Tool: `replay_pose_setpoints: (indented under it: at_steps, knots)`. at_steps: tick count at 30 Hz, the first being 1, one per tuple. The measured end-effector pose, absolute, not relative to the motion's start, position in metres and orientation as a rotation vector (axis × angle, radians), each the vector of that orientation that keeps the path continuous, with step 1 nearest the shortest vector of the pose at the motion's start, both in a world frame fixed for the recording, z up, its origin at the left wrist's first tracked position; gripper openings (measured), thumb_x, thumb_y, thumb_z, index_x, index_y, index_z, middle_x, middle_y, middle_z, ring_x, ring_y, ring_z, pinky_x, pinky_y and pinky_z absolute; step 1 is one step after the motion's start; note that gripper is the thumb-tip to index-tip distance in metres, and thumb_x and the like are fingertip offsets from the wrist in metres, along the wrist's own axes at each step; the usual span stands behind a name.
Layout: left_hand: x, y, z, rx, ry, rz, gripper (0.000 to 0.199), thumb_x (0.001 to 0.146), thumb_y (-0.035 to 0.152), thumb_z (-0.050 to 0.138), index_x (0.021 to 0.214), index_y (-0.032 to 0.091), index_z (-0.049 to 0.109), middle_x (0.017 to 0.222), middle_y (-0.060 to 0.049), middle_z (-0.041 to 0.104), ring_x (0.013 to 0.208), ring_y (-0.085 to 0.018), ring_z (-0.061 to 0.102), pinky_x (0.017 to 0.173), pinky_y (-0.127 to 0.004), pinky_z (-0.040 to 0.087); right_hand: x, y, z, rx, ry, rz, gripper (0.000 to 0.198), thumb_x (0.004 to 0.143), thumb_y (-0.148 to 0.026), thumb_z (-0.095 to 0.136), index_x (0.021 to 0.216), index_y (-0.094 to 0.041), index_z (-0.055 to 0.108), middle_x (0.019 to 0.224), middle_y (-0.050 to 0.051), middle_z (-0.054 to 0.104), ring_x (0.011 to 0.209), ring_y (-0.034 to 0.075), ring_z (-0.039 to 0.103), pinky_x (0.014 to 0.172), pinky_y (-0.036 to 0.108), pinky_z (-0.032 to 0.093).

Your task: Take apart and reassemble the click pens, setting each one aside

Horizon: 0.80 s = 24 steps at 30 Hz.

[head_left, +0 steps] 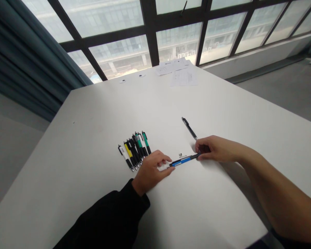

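A blue pen (186,160) with black ends lies level between my two hands, just over the white table. My left hand (153,168) pinches its left end between thumb and fingers. At the other end, my right hand (209,148) grips the dark part with its fingertips closed. Behind the blue pen are some small clear and metal bits (181,155), too small to make out. A dark grey pen (189,128) lies apart, its tip close to my right fingers. Left of my left hand, several pens (134,148) in white, yellow, black and green lie side by side.
The white table (106,114) stretches back to a window with dark frames (150,38). Printed papers (182,74) and two small white pieces (142,75) lie at its far edge. A blue-grey curtain (28,52) hangs at the left.
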State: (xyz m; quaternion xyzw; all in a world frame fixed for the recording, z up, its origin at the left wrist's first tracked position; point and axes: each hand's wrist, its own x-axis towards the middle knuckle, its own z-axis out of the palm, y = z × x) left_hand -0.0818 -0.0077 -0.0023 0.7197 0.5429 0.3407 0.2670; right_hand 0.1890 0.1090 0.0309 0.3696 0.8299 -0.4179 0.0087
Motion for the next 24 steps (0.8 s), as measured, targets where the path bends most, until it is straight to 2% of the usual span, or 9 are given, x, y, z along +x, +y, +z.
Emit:
replay_pose_setpoints:
  at_steps: [3,6,9,15,21,24]
  knots:
    - [-0.0828,-0.0070,-0.0023,1.836,1.469,0.991,0.017,0.078,0.026,0.077,0.091,0.017,0.071,0.076,-0.001,0.059,0.061,-0.011,0.047,0.059,-0.023,0.041,0.1894,0.1093,0.0323,1.126,2.593,-1.283,0.020,0.081,-0.036,0.070,0.093,-0.021,0.067,0.071,0.000,0.062,0.064,0.016,0.053,0.059,0.028,0.039]
    - [-0.0826,-0.0078,-0.0023,1.771,1.500,0.983,0.014,0.077,0.026,0.075,0.079,0.017,0.064,0.068,0.003,0.052,0.057,-0.010,0.043,0.054,-0.022,0.036,0.1895,0.1091,0.0352,1.120,2.576,-1.292,0.022,0.081,-0.037,0.072,0.093,-0.020,0.065,0.073,0.001,0.063,0.065,0.016,0.053,0.060,0.028,0.039]
    - [-0.0818,-0.0093,-0.0028,1.733,1.534,0.949,0.023,0.078,0.026,0.071,0.070,0.019,0.051,0.062,0.006,0.043,0.053,-0.009,0.037,0.051,-0.022,0.030,0.1888,0.1082,0.0378,1.131,2.575,-1.302,0.022,0.080,-0.035,0.072,0.092,-0.020,0.062,0.075,0.001,0.063,0.066,0.016,0.054,0.060,0.029,0.040]
    - [-0.0834,-0.0101,-0.0057,1.833,1.560,0.935,0.042,0.080,0.021,0.061,0.060,0.022,0.023,0.057,0.007,0.030,0.053,-0.009,0.029,0.055,-0.025,0.025,0.1882,0.1082,0.0383,1.132,2.564,-1.312,0.024,0.079,-0.036,0.072,0.093,-0.020,0.061,0.075,0.001,0.063,0.066,0.016,0.055,0.061,0.028,0.040]
    - [-0.0853,-0.0106,-0.0081,1.863,1.503,0.924,0.044,0.083,0.020,0.055,0.059,0.022,0.017,0.054,0.008,0.023,0.051,-0.009,0.023,0.053,-0.026,0.022,0.1898,0.1092,0.0367,1.141,2.544,-1.325,0.026,0.079,-0.037,0.072,0.095,-0.019,0.063,0.077,0.001,0.064,0.068,0.016,0.055,0.063,0.029,0.041]
    - [-0.0859,-0.0107,-0.0087,1.861,1.462,0.961,0.042,0.079,0.014,0.051,0.059,0.022,0.015,0.054,0.008,0.019,0.051,-0.008,0.020,0.052,-0.026,0.020,0.1901,0.1096,0.0356,1.142,2.542,-1.326,0.024,0.079,-0.037,0.071,0.094,-0.019,0.064,0.076,0.001,0.063,0.069,0.017,0.055,0.064,0.029,0.041]
